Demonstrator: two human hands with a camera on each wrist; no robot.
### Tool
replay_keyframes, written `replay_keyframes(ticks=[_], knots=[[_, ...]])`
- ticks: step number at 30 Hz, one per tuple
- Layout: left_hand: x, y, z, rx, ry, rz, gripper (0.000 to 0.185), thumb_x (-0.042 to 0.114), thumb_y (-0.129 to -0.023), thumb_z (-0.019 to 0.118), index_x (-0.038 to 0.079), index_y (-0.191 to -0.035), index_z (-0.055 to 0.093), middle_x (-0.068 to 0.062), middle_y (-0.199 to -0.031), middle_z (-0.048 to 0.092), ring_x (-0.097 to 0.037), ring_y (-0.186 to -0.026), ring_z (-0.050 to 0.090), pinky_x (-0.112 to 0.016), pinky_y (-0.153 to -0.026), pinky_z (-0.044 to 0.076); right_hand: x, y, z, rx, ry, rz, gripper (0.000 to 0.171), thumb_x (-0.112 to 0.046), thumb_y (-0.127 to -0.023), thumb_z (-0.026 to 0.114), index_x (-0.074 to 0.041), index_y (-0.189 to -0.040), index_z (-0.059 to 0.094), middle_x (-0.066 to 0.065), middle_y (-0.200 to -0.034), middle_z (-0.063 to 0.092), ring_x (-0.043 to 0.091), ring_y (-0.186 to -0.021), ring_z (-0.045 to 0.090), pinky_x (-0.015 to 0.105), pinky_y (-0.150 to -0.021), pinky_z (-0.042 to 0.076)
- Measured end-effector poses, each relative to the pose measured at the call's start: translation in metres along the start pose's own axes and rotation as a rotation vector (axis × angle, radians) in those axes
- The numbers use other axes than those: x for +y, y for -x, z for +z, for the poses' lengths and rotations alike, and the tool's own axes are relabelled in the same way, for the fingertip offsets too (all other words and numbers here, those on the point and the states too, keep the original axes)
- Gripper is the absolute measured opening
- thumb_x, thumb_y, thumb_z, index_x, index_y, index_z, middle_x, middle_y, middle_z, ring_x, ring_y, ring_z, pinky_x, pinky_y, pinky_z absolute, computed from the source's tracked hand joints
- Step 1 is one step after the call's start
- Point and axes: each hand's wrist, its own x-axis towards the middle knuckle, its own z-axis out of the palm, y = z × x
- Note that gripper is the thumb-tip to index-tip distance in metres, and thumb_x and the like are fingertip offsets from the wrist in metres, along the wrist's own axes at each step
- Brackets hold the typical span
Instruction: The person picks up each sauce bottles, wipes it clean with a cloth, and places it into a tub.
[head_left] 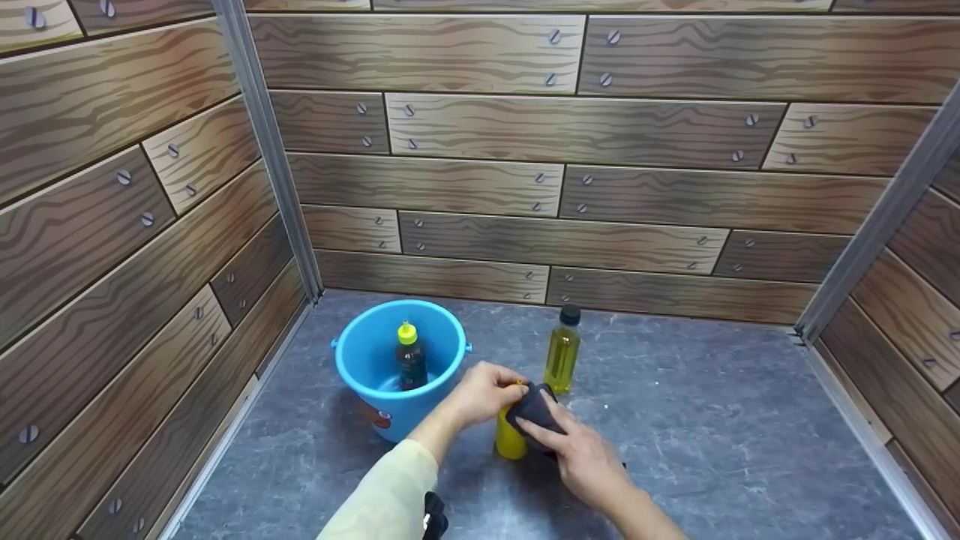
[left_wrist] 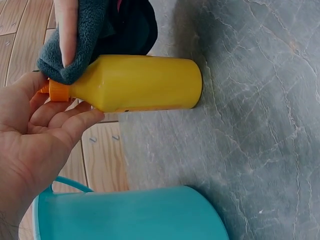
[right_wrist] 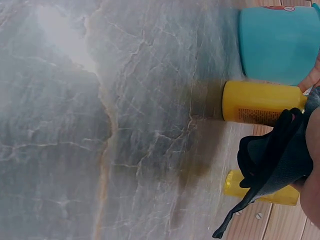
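A yellow bottle (head_left: 510, 441) with an orange cap (left_wrist: 57, 91) stands on the grey floor (head_left: 712, 435) just right of the blue bucket (head_left: 375, 352). My left hand (head_left: 491, 388) curls round the bottle's neck at the cap, as the left wrist view shows (left_wrist: 60, 107). My right hand (head_left: 555, 431) holds a dark fleece cloth (head_left: 534, 409) and presses it against the bottle's top. One right-hand finger (left_wrist: 65, 35) lies over the cloth (left_wrist: 100, 25). In the right wrist view the cloth (right_wrist: 275, 155) hangs in front of the bottle (right_wrist: 260, 102).
Inside the bucket stands a dark bottle (head_left: 411, 358) with a yellow cap. An oil bottle (head_left: 562, 352) with a black cap stands just behind my hands. Wood-pattern walls (head_left: 570, 187) close in the left, back and right sides.
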Motion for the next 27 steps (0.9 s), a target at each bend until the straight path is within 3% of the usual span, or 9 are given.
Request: replay_keyframes(ticks=[10, 17, 22, 27], knots=[[-0.001, 0.001, -0.002, -0.018, 0.031, 0.015, 0.024, 0.021, -0.106, 0.069, 0.012, -0.126, 0.079, -0.005, -0.124, 0.076, -0.019, -0.109, 0.071, -0.042, -0.095, 0.060, 0.003, -0.006, 0.003, 0.017, 0.012, -0.073, 0.066, 0.005, -0.095, 0.070, -0.037, -0.146, 0.066, 0.019, -0.162, 0.046, 0.045, -0.129, 0.060, 0.056, -0.086, 0.059], [-0.003, 0.000, -0.003, -0.030, 0.029, 0.010, 0.025, 0.025, -0.107, 0.068, 0.012, -0.125, 0.080, -0.003, -0.124, 0.075, -0.019, -0.110, 0.071, -0.044, -0.096, 0.059, 0.005, -0.009, 0.008, -0.012, 0.012, -0.055, 0.067, 0.008, -0.096, 0.068, -0.037, -0.145, 0.066, 0.017, -0.162, 0.046, 0.043, -0.130, 0.060, 0.055, -0.088, 0.059], [-0.006, -0.001, -0.003, -0.031, 0.033, 0.026, 0.026, 0.027, -0.107, 0.068, 0.013, -0.124, 0.080, -0.001, -0.121, 0.076, -0.017, -0.107, 0.071, -0.043, -0.096, 0.060, 0.005, -0.009, 0.014, 0.011, 0.005, -0.059, 0.066, 0.009, -0.094, 0.068, -0.035, -0.143, 0.069, 0.018, -0.161, 0.047, 0.043, -0.123, 0.064, 0.053, -0.083, 0.061], [-0.006, -0.001, -0.003, -0.024, 0.032, 0.043, 0.027, 0.027, -0.107, 0.068, 0.012, -0.125, 0.080, -0.001, -0.119, 0.076, -0.016, -0.107, 0.070, -0.042, -0.095, 0.060, 0.007, -0.008, 0.021, 0.033, -0.021, -0.056, 0.067, 0.011, -0.094, 0.067, -0.034, -0.144, 0.069, 0.020, -0.164, 0.043, 0.044, -0.126, 0.062, 0.053, -0.085, 0.061]])
